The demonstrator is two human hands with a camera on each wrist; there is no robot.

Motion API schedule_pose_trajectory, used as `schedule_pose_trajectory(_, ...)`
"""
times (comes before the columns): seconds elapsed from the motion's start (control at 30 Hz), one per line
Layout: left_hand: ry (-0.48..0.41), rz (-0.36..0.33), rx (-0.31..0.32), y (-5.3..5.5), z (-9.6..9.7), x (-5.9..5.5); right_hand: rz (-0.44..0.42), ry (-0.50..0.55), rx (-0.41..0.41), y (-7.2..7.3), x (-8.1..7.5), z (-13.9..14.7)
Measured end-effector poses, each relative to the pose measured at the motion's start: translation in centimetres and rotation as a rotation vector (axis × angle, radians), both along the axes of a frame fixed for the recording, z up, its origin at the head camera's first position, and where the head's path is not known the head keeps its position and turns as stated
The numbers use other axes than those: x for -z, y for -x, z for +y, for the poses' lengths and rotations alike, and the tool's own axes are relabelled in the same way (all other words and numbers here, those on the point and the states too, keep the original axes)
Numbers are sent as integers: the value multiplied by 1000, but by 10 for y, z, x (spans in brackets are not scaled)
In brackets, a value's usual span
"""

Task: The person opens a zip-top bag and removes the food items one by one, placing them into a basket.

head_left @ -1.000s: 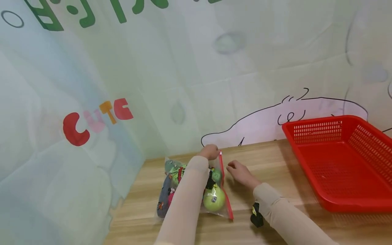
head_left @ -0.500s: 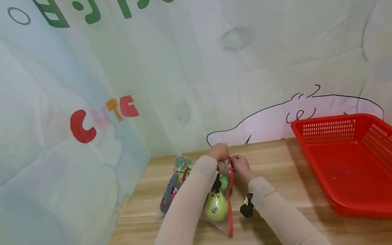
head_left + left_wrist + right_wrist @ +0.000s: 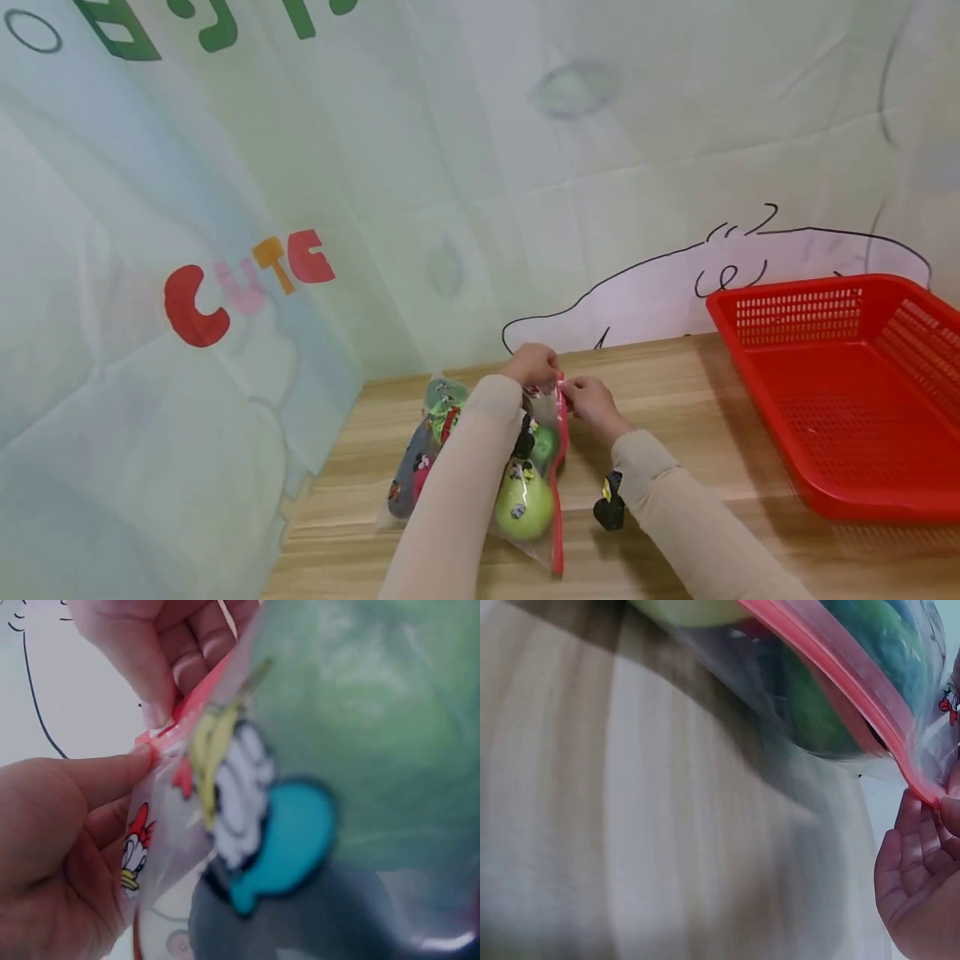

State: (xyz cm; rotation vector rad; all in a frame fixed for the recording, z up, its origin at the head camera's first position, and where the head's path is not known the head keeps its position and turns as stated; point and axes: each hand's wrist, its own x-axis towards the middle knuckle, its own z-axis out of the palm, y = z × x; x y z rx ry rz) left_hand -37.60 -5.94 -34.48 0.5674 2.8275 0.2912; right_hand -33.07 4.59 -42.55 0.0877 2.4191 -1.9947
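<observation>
A second ago my right hand (image 3: pixel 594 402) is apart from the clear bag (image 3: pixel 543 410), over the bare worktop (image 3: pixel 645 375); now it meets my left hand (image 3: pixel 534 364) at the far end of the red zip strip (image 3: pixel 555 492). The fingers of both hands pinch the bag there, thumb tips nearly together. Since half a second ago little shifts. With two grips on that end, I judge I am working the zip at its start, and that most of its length is not yet dealt with.

The bag lies on the worktop, left of the red basket (image 3: pixel 832 400), zip side towards it. Through the film I see a yellow-green round thing (image 3: pixel 523 504), a green one (image 3: pixel 543 446) and a blue-grey bundle (image 3: pixel 408 479); my left sleeve hides some of the rest.

The head view gives this layout but makes the grip small. The left wrist view shows the pinch up close, with a small pale bit (image 3: pixel 159 732) at the strip's end, perhaps the slider, and a blurred cartoon bird print (image 3: pixel 240 780). Only the right wrist view shows a second red band (image 3: pixel 847 724) under the first, so the mouth may be parted; I cannot be sure.
</observation>
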Motion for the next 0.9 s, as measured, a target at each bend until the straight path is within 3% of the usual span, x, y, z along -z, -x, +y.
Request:
schedule_pose_trajectory(0.3, 61, 77, 28, 8, 0, 3, -10, 23, -53, -9, 9, 0)
schedule_pose_trajectory(0.6, 53, 59, 72, 7, -1, 3, -20, -54, -77, -19, 8, 4)
schedule_pose_trajectory(0.9, 2, 12, 23, 7, -2, 1, -2, -136, -85, -28, 8, 5)
